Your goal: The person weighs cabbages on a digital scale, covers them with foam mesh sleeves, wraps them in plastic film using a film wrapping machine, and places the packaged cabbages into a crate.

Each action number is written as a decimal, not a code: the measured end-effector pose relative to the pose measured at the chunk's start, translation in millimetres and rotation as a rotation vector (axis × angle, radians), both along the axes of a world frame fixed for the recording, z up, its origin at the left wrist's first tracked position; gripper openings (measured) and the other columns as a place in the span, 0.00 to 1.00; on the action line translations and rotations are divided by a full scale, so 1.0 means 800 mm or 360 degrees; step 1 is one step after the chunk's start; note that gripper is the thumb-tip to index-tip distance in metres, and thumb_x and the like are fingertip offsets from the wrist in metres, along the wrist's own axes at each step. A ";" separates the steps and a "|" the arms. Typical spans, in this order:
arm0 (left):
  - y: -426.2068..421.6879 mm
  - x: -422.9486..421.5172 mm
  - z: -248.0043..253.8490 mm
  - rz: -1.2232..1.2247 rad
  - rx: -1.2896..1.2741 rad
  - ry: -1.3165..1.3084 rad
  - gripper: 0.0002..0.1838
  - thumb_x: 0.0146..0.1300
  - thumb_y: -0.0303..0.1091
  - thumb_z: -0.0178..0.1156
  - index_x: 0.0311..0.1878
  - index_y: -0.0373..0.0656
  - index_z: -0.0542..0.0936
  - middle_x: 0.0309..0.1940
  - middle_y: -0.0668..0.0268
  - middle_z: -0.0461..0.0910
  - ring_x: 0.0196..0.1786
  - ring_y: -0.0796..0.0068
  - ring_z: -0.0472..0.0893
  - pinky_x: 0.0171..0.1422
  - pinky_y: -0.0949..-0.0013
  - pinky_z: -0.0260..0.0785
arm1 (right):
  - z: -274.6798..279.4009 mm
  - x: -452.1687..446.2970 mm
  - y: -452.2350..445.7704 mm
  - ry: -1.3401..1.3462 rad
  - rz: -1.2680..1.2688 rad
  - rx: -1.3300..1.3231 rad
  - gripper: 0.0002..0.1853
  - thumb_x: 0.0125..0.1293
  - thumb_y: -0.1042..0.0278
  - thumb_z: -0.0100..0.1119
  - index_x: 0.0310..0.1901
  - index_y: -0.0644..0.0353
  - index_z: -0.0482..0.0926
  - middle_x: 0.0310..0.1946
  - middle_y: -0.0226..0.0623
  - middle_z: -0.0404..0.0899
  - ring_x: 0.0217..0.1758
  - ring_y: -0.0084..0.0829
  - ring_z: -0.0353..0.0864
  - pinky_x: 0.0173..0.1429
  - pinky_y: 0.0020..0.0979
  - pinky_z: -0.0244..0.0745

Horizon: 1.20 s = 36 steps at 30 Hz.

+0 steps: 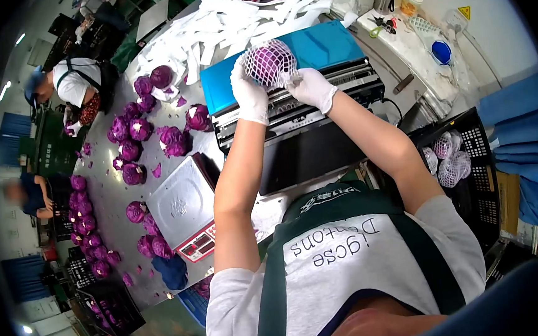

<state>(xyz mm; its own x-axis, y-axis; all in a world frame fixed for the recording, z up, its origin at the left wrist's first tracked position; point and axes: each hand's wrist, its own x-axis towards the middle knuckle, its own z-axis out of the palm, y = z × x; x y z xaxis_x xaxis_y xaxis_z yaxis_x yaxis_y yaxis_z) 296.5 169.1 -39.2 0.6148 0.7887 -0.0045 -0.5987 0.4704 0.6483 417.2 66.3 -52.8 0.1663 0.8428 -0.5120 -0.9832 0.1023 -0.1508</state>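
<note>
A red cabbage in a white foam net is held over the blue-topped machine, which looks like a film wrapper. My left hand, in a white glove, is closed around the cabbage's left side. At its lower right, my right hand, also gloved, has its fingers pinched on the gathered end of the foam net. My fingertips are partly hidden by the cabbage and net.
White foam nets are heaped behind the machine. Loose red cabbages and a weighing scale are at left. Netted cabbages fill a black crate at right. Two other people are at the far left.
</note>
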 end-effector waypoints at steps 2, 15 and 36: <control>-0.015 -0.006 0.016 0.0097 -0.0060 0.0222 0.25 0.68 0.45 0.50 0.66 0.46 0.68 0.65 0.65 0.69 0.68 0.64 0.65 0.69 0.40 0.53 | -0.018 0.025 -0.008 0.0148 0.0145 0.0227 0.16 0.73 0.72 0.37 0.52 0.76 0.70 0.49 0.52 0.77 0.54 0.41 0.78 0.61 0.39 0.77; 0.007 -0.140 0.107 -0.0163 0.3198 0.1940 0.18 0.56 0.29 0.60 0.51 0.54 0.83 0.31 0.65 0.78 0.37 0.65 0.80 0.41 0.62 0.72 | 0.085 0.148 -0.107 -0.3993 0.0660 0.0687 0.07 0.60 0.69 0.61 0.40 0.51 0.84 0.36 0.30 0.77 0.42 0.34 0.76 0.44 0.33 0.73; 0.094 -0.081 0.137 -0.0045 0.2755 0.1963 0.25 0.59 0.19 0.53 0.62 0.39 0.73 0.55 0.52 0.78 0.57 0.56 0.78 0.64 0.60 0.68 | 0.119 0.184 0.021 -0.3905 0.0564 0.0567 0.26 0.64 0.78 0.51 0.65 0.60 0.66 0.56 0.49 0.74 0.61 0.39 0.74 0.65 0.36 0.69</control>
<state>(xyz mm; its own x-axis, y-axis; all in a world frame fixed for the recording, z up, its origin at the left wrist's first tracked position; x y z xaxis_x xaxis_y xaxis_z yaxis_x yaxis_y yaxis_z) 231.9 244.3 70.1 0.8743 0.4297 0.2257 0.3629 -0.8875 0.2839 564.1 82.9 42.2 -0.1308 0.9250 0.3568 0.8026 0.3101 -0.5096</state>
